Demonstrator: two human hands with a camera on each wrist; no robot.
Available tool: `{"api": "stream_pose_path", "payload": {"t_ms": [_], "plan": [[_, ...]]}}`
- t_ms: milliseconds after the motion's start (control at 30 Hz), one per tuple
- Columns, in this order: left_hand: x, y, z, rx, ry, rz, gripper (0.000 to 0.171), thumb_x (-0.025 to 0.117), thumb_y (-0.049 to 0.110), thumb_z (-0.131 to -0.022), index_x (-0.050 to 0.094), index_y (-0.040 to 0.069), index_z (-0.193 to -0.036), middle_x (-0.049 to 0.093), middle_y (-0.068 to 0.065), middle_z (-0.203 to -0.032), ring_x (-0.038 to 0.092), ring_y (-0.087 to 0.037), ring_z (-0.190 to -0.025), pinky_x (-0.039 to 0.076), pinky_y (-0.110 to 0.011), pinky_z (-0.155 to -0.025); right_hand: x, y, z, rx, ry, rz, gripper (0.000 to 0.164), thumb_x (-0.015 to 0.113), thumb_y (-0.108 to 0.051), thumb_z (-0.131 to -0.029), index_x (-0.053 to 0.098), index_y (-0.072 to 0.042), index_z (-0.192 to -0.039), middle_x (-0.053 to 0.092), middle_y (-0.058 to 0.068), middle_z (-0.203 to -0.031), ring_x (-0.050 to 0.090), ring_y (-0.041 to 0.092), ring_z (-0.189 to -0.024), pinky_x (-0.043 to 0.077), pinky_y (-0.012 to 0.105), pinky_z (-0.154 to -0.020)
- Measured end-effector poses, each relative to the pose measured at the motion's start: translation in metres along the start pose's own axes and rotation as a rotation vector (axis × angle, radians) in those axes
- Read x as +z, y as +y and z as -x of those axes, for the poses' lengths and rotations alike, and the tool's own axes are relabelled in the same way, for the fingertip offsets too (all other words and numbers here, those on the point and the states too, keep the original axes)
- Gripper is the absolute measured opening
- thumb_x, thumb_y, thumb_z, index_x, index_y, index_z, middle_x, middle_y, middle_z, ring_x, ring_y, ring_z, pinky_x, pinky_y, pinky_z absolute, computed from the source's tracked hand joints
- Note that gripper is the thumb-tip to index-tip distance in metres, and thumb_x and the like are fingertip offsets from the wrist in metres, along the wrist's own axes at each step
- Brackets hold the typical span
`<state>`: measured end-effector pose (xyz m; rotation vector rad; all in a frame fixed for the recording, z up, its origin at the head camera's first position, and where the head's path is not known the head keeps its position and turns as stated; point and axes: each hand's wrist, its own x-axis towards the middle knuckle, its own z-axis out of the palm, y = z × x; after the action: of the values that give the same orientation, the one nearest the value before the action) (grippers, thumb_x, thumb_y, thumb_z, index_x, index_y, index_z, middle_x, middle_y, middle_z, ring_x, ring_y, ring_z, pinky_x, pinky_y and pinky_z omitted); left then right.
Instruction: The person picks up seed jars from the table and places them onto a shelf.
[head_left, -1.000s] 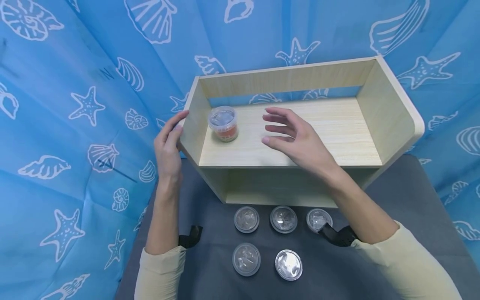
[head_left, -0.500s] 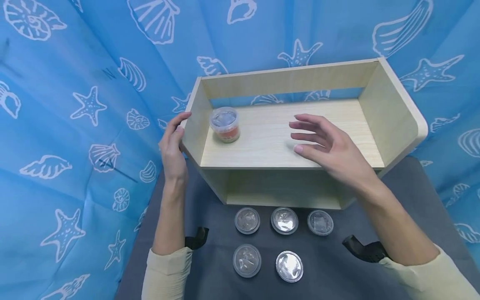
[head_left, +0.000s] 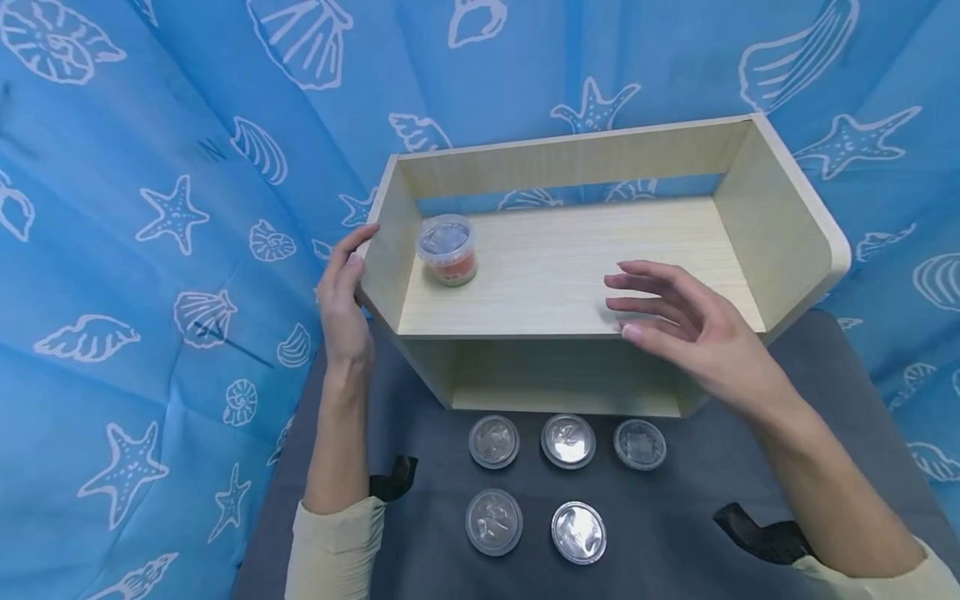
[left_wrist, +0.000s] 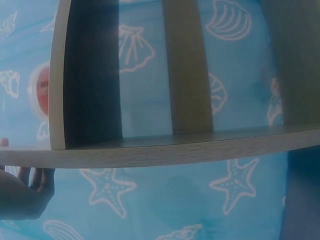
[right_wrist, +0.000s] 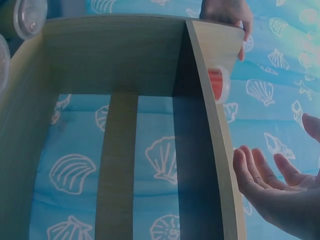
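Observation:
A small clear plastic tub (head_left: 447, 250) with a lid and reddish-orange contents stands upright on the upper board at the left end of a pale wooden shelf unit (head_left: 551, 308). My left hand (head_left: 345, 312) grips the edge of the left side panel, with fingertips over its rim; the left wrist view shows its fingers (left_wrist: 37, 180) against the panel. My right hand (head_left: 697, 329) hovers over the front right part of the upper board, fingers loosely bent and holding nothing. In the right wrist view the red tub (right_wrist: 216, 84) sits beyond my right hand (right_wrist: 280, 195).
Several lidded clear tubs stand on the dark grey table in front of the unit, a back row including the middle tub (head_left: 568, 442) and a front row including the silvery tub (head_left: 578, 533). A blue seashell-print curtain (head_left: 172, 267) hangs behind and at the left.
My right hand has moved away from near the tub, rightward and toward the front edge of the upper board. My left hand stays on the side panel, and the tub stays put.

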<state>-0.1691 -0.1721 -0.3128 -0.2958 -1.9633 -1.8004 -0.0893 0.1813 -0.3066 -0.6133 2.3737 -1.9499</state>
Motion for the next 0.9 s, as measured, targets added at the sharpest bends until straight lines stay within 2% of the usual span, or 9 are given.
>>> {"api": "stream_pose_path", "payload": {"t_ms": [133, 267, 367, 600, 800, 900], "plan": [[0.0, -0.001, -0.001, 0.0, -0.007, 0.018, 0.042, 0.034, 0.019, -0.102, 0.062, 0.011, -0.132, 0.058, -0.004, -0.13, 0.053, -0.027, -0.106, 0.041, -0.039, -0.087, -0.003, 0.002, 0.009, -0.012, -0.006, -0.044, 0.057, 0.059, 0.005, -0.096, 0.043, -0.01, -0.148, 0.052, 0.013, -0.141, 0.057, 0.018, -0.125, 0.047, 0.019, -0.095], [0.0, -0.002, -0.001, 0.001, -0.019, 0.017, 0.042, 0.034, 0.02, -0.102, 0.061, 0.011, -0.133, 0.058, -0.004, -0.131, 0.052, -0.027, -0.107, 0.041, -0.039, -0.087, -0.007, 0.006, 0.017, -0.053, -0.053, -0.139, 0.058, 0.056, 0.012, -0.094, 0.041, -0.003, -0.148, 0.052, 0.017, -0.14, 0.057, 0.021, -0.125, 0.048, 0.024, -0.097], [0.0, -0.002, -0.001, 0.004, -0.019, 0.02, 0.042, 0.034, 0.021, -0.102, 0.061, 0.011, -0.133, 0.057, -0.004, -0.131, 0.052, -0.027, -0.107, 0.041, -0.039, -0.087, -0.009, 0.012, 0.022, -0.076, -0.092, -0.172, 0.06, 0.054, 0.017, -0.092, 0.039, 0.002, -0.148, 0.052, 0.018, -0.14, 0.057, 0.021, -0.125, 0.048, 0.026, -0.098], [-0.001, -0.003, -0.001, 0.02, -0.014, 0.02, 0.043, 0.034, 0.02, -0.102, 0.06, 0.009, -0.133, 0.057, -0.005, -0.131, 0.052, -0.027, -0.107, 0.041, -0.039, -0.087, -0.01, 0.031, 0.037, -0.102, -0.106, -0.145, 0.061, 0.054, 0.021, -0.09, 0.037, 0.006, -0.147, 0.053, 0.017, -0.139, 0.057, 0.019, -0.124, 0.048, 0.026, -0.098], [-0.002, -0.003, -0.001, 0.031, -0.025, 0.025, 0.043, 0.034, 0.021, -0.102, 0.059, 0.007, -0.133, 0.057, -0.006, -0.131, 0.052, -0.027, -0.108, 0.041, -0.039, -0.088, -0.009, 0.054, 0.047, -0.132, -0.123, -0.204, 0.062, 0.052, 0.026, -0.088, 0.036, 0.01, -0.146, 0.052, 0.018, -0.14, 0.057, 0.02, -0.125, 0.049, 0.027, -0.097], [-0.003, -0.003, -0.001, 0.032, -0.037, 0.02, 0.043, 0.034, 0.021, -0.102, 0.059, 0.006, -0.134, 0.056, -0.005, -0.132, 0.052, -0.027, -0.111, 0.041, -0.039, -0.09, -0.008, 0.067, 0.053, -0.13, -0.117, -0.198, 0.062, 0.052, 0.026, -0.087, 0.035, 0.011, -0.145, 0.053, 0.018, -0.14, 0.056, 0.02, -0.125, 0.049, 0.026, -0.097]]}}
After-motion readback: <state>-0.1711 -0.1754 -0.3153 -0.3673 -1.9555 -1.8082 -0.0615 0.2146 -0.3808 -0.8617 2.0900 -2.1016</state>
